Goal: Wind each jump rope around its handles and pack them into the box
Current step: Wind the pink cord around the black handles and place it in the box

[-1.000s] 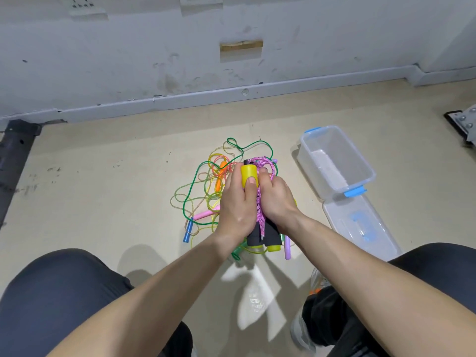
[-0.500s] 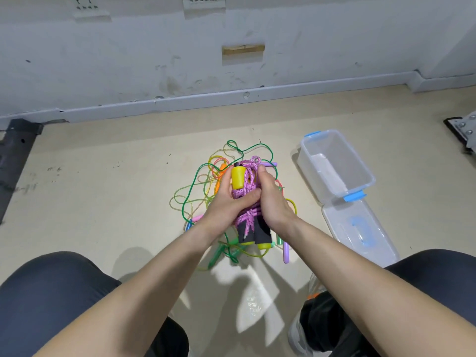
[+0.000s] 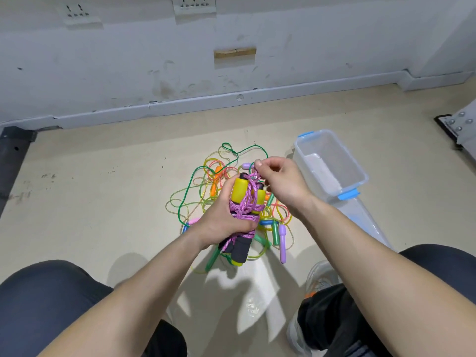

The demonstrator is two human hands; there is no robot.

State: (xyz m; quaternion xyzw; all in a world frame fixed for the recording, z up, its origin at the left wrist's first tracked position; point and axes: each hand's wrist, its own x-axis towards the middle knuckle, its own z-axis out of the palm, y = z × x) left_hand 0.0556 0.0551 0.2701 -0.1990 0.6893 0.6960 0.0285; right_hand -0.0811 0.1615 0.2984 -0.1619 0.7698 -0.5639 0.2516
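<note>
bright, even light from overhead and behind; soft shadows of the arms fall on the floor (image 3: 103, 202) by the knees. wide-angle bending curves the skirting (image 3: 231, 99). focus is mostly sharp.

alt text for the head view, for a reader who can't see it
A person's left hand grips two yellow-and-black handles wound with pink rope, while the right hand pinches the rope above them. Below lies a tangle of ropes, with an open clear box to its right.
</note>
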